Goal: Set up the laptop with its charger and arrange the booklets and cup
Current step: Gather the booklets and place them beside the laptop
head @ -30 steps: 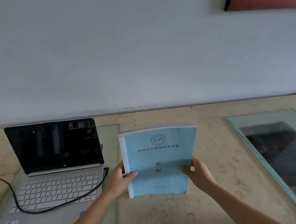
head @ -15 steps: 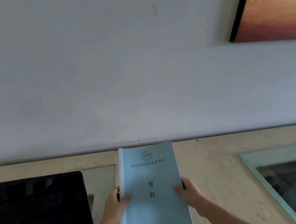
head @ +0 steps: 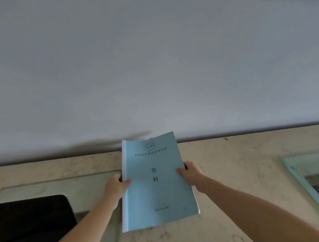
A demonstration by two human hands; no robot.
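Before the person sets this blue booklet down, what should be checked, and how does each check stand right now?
1. Grip: left hand and right hand hold the blue booklet by its side edges, thumbs on the cover: ok.
2. Gap to the laptop: its dark screen sits lower left, apart from the booklet: ok.
3. Landing spot: bare marble table shows right of the booklet: ok.
4. Glass sheet lies at far right, apart from the booklet: ok.
5. Cup position: not in view: cannot tell.
6. Charger connected: cable and port out of frame: cannot tell.
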